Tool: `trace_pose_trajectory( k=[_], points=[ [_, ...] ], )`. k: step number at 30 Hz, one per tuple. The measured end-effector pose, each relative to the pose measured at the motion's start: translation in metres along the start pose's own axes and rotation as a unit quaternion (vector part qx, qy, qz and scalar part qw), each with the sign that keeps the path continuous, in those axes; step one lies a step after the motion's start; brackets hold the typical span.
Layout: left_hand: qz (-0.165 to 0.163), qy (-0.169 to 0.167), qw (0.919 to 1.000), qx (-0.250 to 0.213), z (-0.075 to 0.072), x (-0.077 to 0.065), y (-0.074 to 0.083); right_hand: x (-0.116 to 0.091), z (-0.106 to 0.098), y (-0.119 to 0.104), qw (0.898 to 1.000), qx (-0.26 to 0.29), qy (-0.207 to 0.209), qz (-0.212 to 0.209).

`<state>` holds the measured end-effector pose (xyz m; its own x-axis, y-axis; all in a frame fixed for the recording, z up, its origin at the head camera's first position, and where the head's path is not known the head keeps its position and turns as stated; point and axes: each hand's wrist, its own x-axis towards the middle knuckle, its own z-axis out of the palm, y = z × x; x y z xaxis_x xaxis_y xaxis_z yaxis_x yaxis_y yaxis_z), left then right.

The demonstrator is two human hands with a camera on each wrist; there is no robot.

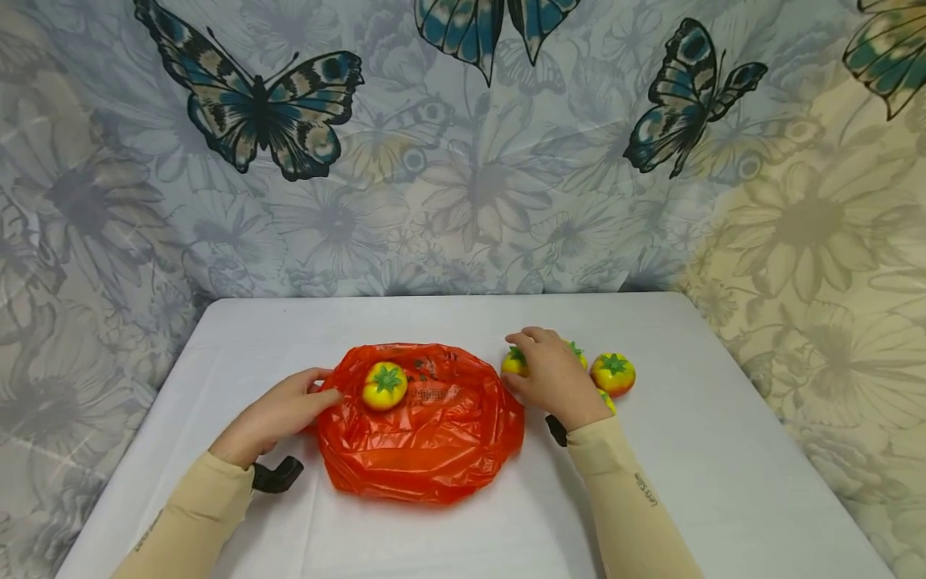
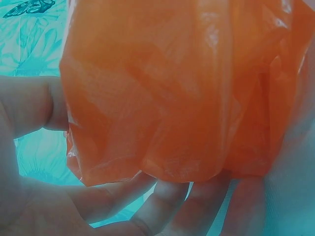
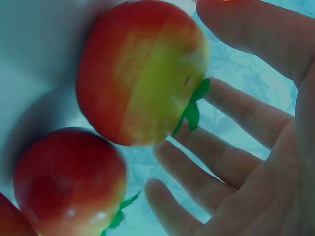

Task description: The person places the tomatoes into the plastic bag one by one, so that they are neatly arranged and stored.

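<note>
A red plastic bag (image 1: 427,450) lies spread on the white table, with one yellow-and-red tomato (image 1: 385,386) with a green calyx on it. At the bag's left edge, my left hand (image 1: 292,406) grips the plastic (image 2: 147,98) between thumb and fingers. My right hand (image 1: 553,374) reaches over a small group of similar tomatoes to the right of the bag. In the right wrist view its fingers are spread around a tomato (image 3: 142,73), the thumb apart from it. Another tomato (image 3: 71,182) sits beside that one.
One more tomato (image 1: 613,375) stands at the right of the group, and others are partly hidden by the right hand. The white table (image 1: 723,482) reaches back to a hanging cloth (image 1: 477,201) printed with flowers and butterflies.
</note>
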<state>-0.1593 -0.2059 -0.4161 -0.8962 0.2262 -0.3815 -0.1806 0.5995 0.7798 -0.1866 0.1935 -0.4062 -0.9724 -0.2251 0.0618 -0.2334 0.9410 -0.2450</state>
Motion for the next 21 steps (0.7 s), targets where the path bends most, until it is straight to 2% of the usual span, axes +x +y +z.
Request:
trace_pose_trajectory(
  k=[7,21],
  points=[
    [0.002,0.007,1.0,0.0,0.0008,-0.0007,0.0011,0.0009,0.0033,0.0026,1.0,-0.024,0.014,-0.008],
    [-0.002,0.006,1.0,-0.005,0.0001,-0.0002,0.0001,0.0031,0.0093,0.0012,1.0,-0.023,-0.004,-0.013]
  ],
)
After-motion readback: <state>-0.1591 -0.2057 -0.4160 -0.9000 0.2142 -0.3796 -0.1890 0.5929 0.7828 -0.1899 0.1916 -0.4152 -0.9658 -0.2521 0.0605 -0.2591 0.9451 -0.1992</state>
